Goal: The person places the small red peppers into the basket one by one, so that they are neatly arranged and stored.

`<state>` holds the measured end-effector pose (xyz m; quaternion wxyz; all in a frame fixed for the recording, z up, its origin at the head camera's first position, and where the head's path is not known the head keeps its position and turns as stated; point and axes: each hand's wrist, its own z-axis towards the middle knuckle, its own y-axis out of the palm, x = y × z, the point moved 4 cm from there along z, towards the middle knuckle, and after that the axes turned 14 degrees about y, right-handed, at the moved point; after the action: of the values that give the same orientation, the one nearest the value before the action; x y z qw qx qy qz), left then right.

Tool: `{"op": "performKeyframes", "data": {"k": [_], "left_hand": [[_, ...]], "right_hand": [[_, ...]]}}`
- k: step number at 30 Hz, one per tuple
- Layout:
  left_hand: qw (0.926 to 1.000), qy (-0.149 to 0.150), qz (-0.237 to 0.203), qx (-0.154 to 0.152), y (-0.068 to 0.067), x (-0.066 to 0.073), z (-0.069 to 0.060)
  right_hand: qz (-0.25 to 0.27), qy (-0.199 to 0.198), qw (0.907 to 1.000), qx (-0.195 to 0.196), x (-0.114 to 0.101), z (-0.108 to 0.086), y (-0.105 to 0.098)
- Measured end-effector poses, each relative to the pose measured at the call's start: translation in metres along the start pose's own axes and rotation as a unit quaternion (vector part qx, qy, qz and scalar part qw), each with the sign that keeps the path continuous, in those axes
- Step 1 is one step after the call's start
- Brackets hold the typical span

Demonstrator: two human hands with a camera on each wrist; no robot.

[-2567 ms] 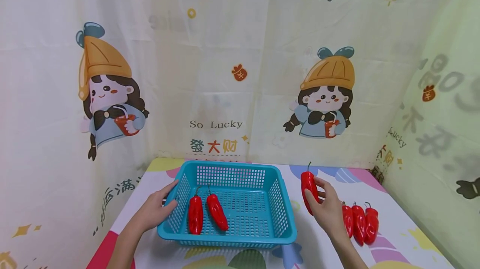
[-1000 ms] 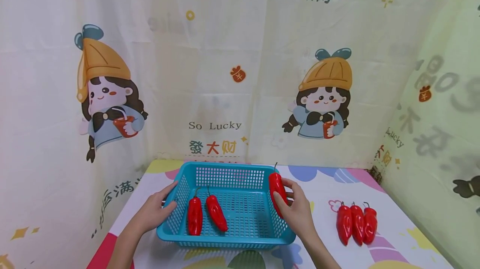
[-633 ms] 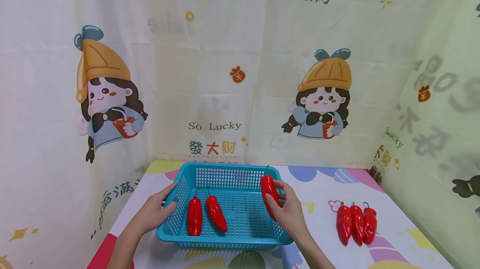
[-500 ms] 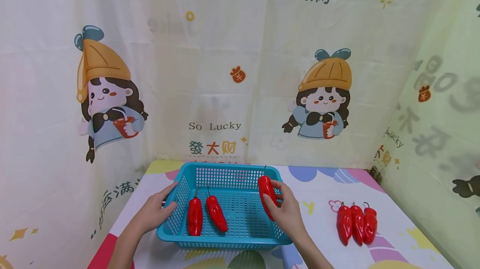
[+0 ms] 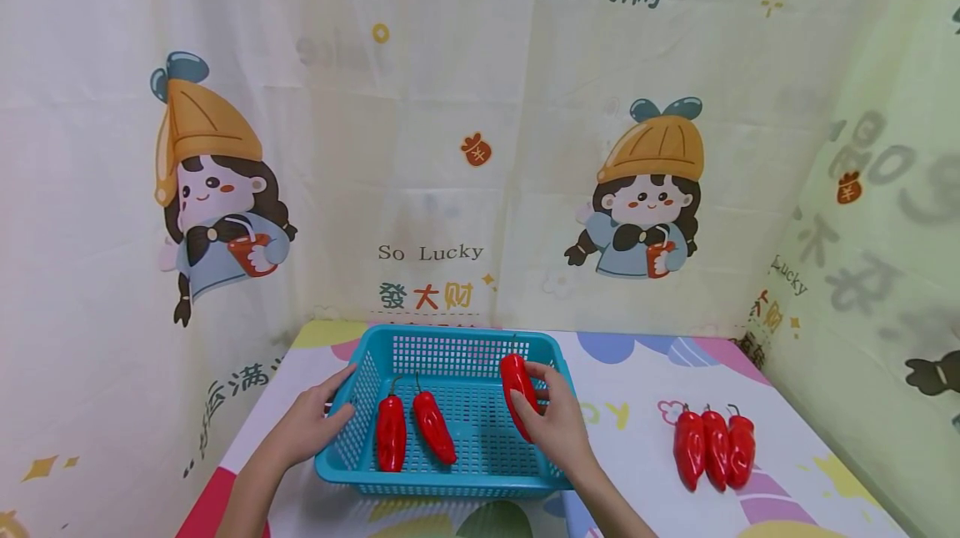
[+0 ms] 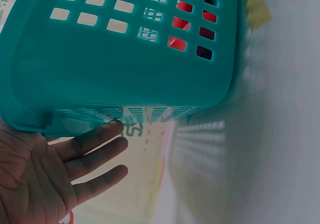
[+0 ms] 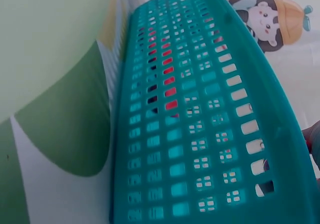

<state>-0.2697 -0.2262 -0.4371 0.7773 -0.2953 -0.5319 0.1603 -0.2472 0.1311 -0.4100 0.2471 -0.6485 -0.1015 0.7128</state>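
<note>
A teal basket (image 5: pixel 450 480) holds two red peppers, one (image 5: pixel 391 434) upright in line and one (image 5: pixel 433 428) slanting beside it. Its left rim lies between the thumb and fingers of my left hand (image 5: pixel 307 421); in the left wrist view three fingers of that hand (image 6: pixel 60 171) extend loosely below the rim (image 6: pixel 20 109). Over the right part of the basket, my right hand (image 5: pixel 558 421) pinches a third red pepper (image 5: pixel 517 396), stem up. The right wrist view shows mostly the basket's mesh wall (image 7: pixel 200 134), with a sliver of that hand (image 7: pixel 313 141) at the edge.
Three red peppers, left (image 5: pixel 689 448), middle (image 5: pixel 717 448) and right (image 5: pixel 742 450), lie side by side on the patterned table (image 5: pixel 645 471), to the right of the basket. A printed curtain (image 5: pixel 450 104) hangs behind and at both sides.
My right hand has carried its pepper leftward from beside the basket, across the right rim and over the inside. The left hand and the peppers in the basket have stayed in place.
</note>
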Motion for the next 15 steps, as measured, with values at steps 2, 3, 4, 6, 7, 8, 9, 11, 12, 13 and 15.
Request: {"op": "performKeyframes", "data": {"k": [2, 3, 4, 6, 7, 8, 9, 11, 12, 13, 15], "left_hand": [[1.0000, 0.001, -0.001, 0.000, 0.000, 0.001, 0.000], [1.0000, 0.001, -0.001, 0.001, 0.000, 0.001, 0.000], [1.0000, 0.000, -0.001, 0.002, 0.000, 0.001, -0.001], [1.0000, 0.000, -0.001, 0.002, 0.000, 0.001, -0.001], [1.0000, 0.000, 0.000, 0.002, 0.000, 0.001, -0.001], [1.0000, 0.000, 0.000, 0.002, 0.000, 0.001, -0.001], [1.0000, 0.000, 0.001, 0.002, 0.000, 0.001, -0.001], [1.0000, 0.002, -0.001, 0.001, 0.000, 0.001, -0.001], [1.0000, 0.003, -0.001, 0.001, 0.000, 0.001, -0.001], [1.0000, 0.003, -0.002, 0.000, 0.000, 0.001, -0.001], [1.0000, 0.003, -0.004, 0.000, 0.000, 0.001, -0.001]], "right_hand": [[-0.004, -0.001, 1.0000, -0.003, -0.001, 0.001, 0.003], [-0.007, -0.003, 1.0000, -0.004, -0.001, 0.001, 0.005], [-0.008, -0.003, 0.9999, -0.007, -0.002, 0.001, 0.006], [-0.009, 0.000, 0.9999, -0.015, -0.002, 0.002, 0.009], [-0.009, 0.001, 0.9998, -0.019, -0.002, 0.002, 0.011], [-0.008, 0.001, 0.9997, -0.023, -0.003, 0.002, 0.012], [-0.008, 0.001, 0.9996, -0.027, -0.003, 0.001, 0.014], [-0.009, -0.001, 0.9994, -0.034, -0.003, 0.001, 0.016], [-0.009, -0.002, 0.9993, -0.036, -0.003, 0.001, 0.017], [-0.010, -0.003, 0.9992, -0.038, -0.003, 0.001, 0.018], [-0.009, -0.006, 0.9990, -0.043, -0.004, 0.001, 0.020]]}}
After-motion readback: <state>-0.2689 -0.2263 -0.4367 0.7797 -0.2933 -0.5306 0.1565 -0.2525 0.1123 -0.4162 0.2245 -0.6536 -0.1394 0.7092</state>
